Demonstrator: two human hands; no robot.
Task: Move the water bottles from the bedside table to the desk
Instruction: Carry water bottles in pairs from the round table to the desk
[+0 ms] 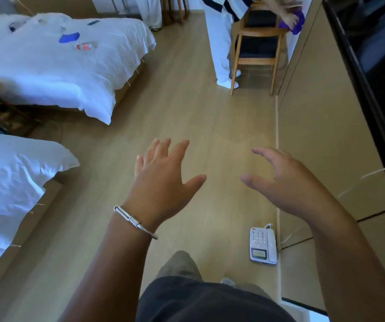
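Note:
My left hand (163,173) is held out over the wooden floor with its fingers spread and nothing in it; a silver bangle circles the wrist. My right hand (284,180) hovers beside it, fingers loosely bent, also holding nothing. A clear water bottle with a red label (85,46) lies on the far white bed (54,66). The bedside table (3,119) shows as a dark wooden shape between the two beds at the left edge. The desk (291,40) is at the far right, mostly hidden behind a chair.
A near white bed (8,187) fills the lower left. A white telephone (263,246) lies on the floor by the right wall. Far ahead a person in white trousers (219,43) stands by a wooden chair (256,49). A dark television (377,77) hangs on the right.

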